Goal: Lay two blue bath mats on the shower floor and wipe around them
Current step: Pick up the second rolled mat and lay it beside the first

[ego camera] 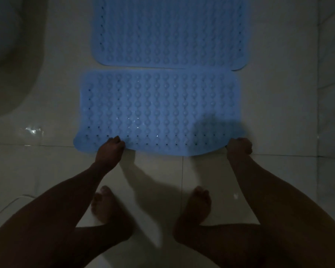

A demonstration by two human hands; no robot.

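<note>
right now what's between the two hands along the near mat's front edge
In the head view, only the near mat's own front edge runs between the left hand and the right hand; nothing else lies there, just bare floor tile below it.

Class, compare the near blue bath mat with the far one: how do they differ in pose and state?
The near mat is gripped along its front edge by the left hand and right hand; the far mat lies untouched. The near mat shows whole, while the far mat runs out of view at the top. The near mat sits slightly further left. Both are blue and bumpy, with small holes.
</note>
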